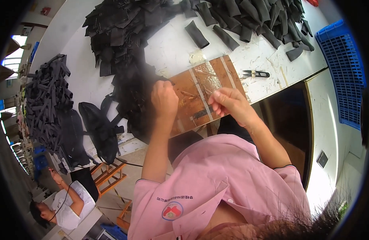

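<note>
My left hand [165, 98] is closed in a fist at the right edge of a heap of black fabric pieces [132, 86]. Whatever it may hold is hidden by the fingers. Across from it, my right hand [232, 105] is closed, thumb pressed against the curled fingers, above a brown board [186, 88]. Anything in that pinch is too small to make out. Pale tape strips [200, 93] cross the board, and a clear glossy film [210, 76] lies over part of it.
Thread snips [256, 74] lie right of the board. Black fabric tubes [232, 38] spread across the far table [168, 52]. A black bag-like item [98, 130] and dark strips [48, 108] lie left. A blue crate [342, 72] stands right. Another person [70, 204] sits lower left.
</note>
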A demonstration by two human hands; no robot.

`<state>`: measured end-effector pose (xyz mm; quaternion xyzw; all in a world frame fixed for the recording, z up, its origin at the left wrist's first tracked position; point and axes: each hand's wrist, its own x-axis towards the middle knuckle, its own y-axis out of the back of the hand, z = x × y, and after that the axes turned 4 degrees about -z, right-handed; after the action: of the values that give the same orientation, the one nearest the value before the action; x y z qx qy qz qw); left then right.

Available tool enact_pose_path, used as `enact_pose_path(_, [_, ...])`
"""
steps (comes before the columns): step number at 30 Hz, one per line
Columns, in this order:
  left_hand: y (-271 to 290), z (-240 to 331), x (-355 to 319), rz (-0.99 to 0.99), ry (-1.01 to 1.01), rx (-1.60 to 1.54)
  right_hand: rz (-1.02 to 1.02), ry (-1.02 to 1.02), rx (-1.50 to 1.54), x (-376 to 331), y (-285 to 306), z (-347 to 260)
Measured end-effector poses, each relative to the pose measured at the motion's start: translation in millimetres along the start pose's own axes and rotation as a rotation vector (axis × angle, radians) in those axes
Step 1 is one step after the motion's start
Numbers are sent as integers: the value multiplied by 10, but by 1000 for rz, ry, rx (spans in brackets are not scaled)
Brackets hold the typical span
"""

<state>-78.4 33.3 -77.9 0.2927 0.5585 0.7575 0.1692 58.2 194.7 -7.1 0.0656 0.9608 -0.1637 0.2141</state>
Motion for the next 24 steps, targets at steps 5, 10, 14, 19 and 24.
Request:
enact_pose_path(5, [450, 8, -124, 119, 287, -1069, -99, -14, -169, -39, -189, 99])
enact_pose_path(10, [1003, 68, -333, -47, 489, -2020, 47, 404, -521, -26, -440, 111])
enact_pose_path(14, [1015, 53, -535, -269, 410, -2215, 29, 648, -342, -1, -561, 72])
enact_pose_path(19, [1025, 215, -630, -229, 455, -2019, -212, 293, 185, -64, -547, 38])
enact_pose_path(24, [1098, 218, -551, -207, 429, -1806, -208, 269, -320, -99, -351, -111])
